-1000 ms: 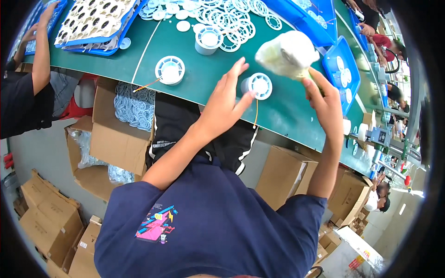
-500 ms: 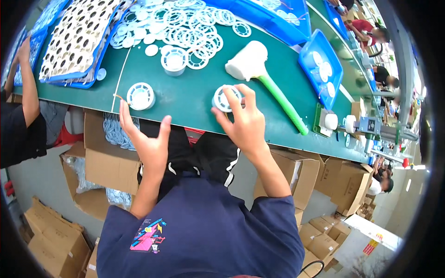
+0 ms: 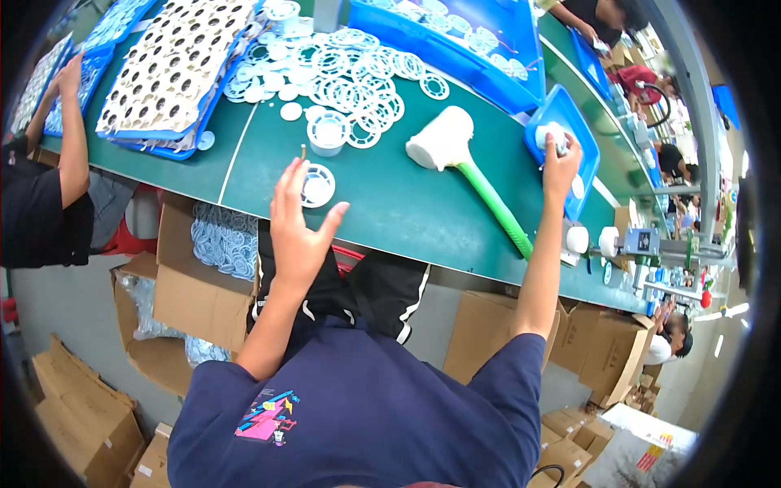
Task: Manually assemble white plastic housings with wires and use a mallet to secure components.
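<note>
Right hand (image 3: 561,169): fingers closed around a white part (image 3: 552,133) at the blue tray (image 3: 580,115) (presumably keeping parts together). Left hand (image 3: 299,248): beside a slotted part (image 3: 320,186); finger grip indeterminable.

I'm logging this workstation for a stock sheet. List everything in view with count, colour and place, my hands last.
Worktable: one, green, across the middle
Loose rings: many, pale blue, heaped on its far side
Cup-shaped housings: at least two, whitish, left of the mallet
Mallet: one, white head, green handle, on the table
Large bin: one, blue, far edge
Small tray: one, blue, right
Moulded tray: one, off-white, left
Cardboard boxes: several, brown, floor
Other people: several, varied clothing, both sides
Left hand: one, bare, beside the nearer housing
Right hand: one, bare, gripping a whitish part over the small tray
</note>
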Action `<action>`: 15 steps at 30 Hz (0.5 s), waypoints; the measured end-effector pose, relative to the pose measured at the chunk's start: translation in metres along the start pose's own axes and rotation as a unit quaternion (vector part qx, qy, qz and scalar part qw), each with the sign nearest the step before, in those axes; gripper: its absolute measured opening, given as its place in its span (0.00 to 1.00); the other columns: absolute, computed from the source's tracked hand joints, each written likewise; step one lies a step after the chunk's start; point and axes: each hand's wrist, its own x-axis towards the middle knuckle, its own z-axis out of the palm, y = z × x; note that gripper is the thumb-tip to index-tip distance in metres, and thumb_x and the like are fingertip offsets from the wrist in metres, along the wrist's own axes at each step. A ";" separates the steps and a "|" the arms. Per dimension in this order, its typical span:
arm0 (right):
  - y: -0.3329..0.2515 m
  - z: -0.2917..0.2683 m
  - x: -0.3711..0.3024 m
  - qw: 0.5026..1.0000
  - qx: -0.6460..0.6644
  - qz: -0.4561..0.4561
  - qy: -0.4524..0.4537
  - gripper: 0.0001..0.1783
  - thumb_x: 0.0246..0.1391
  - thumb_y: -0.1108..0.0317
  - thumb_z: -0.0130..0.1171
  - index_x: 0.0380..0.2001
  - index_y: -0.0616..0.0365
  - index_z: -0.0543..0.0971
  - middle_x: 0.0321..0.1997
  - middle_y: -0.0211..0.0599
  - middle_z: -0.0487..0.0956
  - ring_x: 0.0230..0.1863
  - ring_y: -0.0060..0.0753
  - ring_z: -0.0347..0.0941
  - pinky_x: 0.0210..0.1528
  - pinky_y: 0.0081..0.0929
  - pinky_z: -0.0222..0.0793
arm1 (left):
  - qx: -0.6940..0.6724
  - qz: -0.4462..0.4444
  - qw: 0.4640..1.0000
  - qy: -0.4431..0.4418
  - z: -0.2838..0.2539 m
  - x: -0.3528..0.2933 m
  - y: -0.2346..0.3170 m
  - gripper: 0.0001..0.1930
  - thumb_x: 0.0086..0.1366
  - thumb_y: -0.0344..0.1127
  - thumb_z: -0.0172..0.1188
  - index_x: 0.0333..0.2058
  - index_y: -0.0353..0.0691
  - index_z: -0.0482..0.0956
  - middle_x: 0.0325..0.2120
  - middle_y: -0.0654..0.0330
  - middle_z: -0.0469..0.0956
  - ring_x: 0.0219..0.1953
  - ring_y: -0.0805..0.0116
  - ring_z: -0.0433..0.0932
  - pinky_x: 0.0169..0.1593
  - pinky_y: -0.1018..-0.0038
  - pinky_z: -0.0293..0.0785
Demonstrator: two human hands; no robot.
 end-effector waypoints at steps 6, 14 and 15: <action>-0.016 0.012 -0.009 0.959 -0.273 -0.072 0.034 0.31 0.62 0.54 0.66 0.61 0.64 0.75 0.65 0.63 0.71 0.64 0.67 0.70 0.67 0.54 0.66 | -0.029 0.004 0.999 0.017 0.000 0.002 -0.003 0.22 0.70 0.42 0.65 0.58 0.39 0.78 0.60 0.46 0.77 0.61 0.46 0.75 0.65 0.56 0.66; -0.305 0.042 -0.087 0.885 0.197 -0.342 -0.246 0.10 0.57 0.70 0.67 0.43 0.57 0.85 0.41 0.43 0.84 0.48 0.49 0.81 0.50 0.42 0.77 | -0.043 0.007 0.999 -0.008 0.006 -0.003 0.005 0.22 0.68 0.38 0.66 0.59 0.41 0.78 0.60 0.46 0.78 0.62 0.46 0.77 0.65 0.58 0.69; -0.330 0.058 -0.094 0.858 0.195 -0.366 -0.304 0.11 0.59 0.64 0.67 0.43 0.57 0.85 0.41 0.45 0.83 0.48 0.51 0.82 0.49 0.44 0.78 | -0.064 0.000 0.998 -0.008 0.004 -0.005 0.006 0.22 0.68 0.37 0.67 0.59 0.40 0.78 0.61 0.46 0.77 0.63 0.46 0.76 0.66 0.57 0.68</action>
